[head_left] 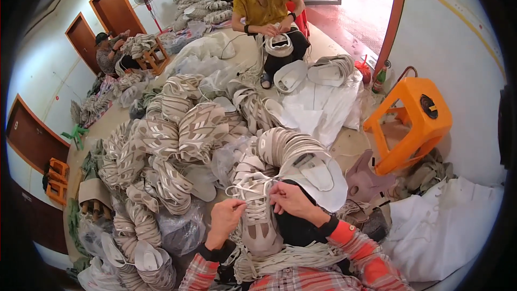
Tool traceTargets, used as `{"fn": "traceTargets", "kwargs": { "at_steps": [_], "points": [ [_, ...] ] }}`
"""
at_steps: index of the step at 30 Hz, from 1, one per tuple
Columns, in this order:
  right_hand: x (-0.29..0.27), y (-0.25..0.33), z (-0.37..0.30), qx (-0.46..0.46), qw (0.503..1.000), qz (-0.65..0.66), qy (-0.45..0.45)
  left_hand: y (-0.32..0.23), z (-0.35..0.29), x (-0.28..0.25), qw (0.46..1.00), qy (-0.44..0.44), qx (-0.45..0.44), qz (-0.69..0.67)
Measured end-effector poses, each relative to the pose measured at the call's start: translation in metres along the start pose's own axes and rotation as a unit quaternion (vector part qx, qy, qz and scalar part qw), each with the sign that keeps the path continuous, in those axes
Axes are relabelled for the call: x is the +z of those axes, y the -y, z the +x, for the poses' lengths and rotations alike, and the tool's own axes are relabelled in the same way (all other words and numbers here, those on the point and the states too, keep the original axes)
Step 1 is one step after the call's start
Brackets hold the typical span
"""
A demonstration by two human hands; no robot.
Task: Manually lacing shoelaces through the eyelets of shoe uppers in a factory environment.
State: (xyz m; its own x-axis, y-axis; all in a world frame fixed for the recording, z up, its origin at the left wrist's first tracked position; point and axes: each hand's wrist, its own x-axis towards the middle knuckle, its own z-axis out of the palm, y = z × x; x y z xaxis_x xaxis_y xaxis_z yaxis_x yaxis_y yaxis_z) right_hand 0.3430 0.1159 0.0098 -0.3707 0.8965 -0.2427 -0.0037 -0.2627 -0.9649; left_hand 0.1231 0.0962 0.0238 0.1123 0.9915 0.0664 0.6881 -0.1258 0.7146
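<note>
A beige and white shoe upper [261, 235] lies in front of me, toe toward my body, its lacing rows crossed by a pale shoelace [251, 189]. My left hand [223, 220] is closed in a pinch beside the upper's left edge, apparently on the lace. On the other side, my right hand [292, 201] pinches the lace near the upper's top end. Across my lap, under the toe, spreads a thick bundle of loose pale laces [301, 257]. Just beyond my right hand rests a nested stack of shoe uppers [283, 148].
Heaps of bundled uppers [156, 137] cover the floor ahead and left, with plastic bags [180, 231] among them. An orange stool [412, 116] and a white sack [439, 231] stand right. A co-worker [269, 2] sits opposite, handling an upper; others sit farther back.
</note>
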Motion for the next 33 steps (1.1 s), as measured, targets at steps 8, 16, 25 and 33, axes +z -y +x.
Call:
{"fn": "traceTargets", "kwargs": {
  "at_steps": [8,16,25,33],
  "points": [
    [0.002,-0.013,0.002,0.033,0.998,-0.043,0.007,-0.015,0.004,0.010,0.993,-0.027,-0.001,0.116],
    [0.005,-0.020,0.002,0.044,0.998,-0.040,0.002,-0.011,0.006,0.019,0.971,-0.011,0.062,0.232],
    [0.004,-0.021,0.001,0.025,0.998,-0.054,0.005,0.000,0.030,0.008,0.976,0.218,0.032,0.006],
    [0.002,-0.019,0.003,0.042,0.999,-0.022,0.001,0.003,0.014,0.021,0.999,0.030,0.007,0.034]
  ]
}}
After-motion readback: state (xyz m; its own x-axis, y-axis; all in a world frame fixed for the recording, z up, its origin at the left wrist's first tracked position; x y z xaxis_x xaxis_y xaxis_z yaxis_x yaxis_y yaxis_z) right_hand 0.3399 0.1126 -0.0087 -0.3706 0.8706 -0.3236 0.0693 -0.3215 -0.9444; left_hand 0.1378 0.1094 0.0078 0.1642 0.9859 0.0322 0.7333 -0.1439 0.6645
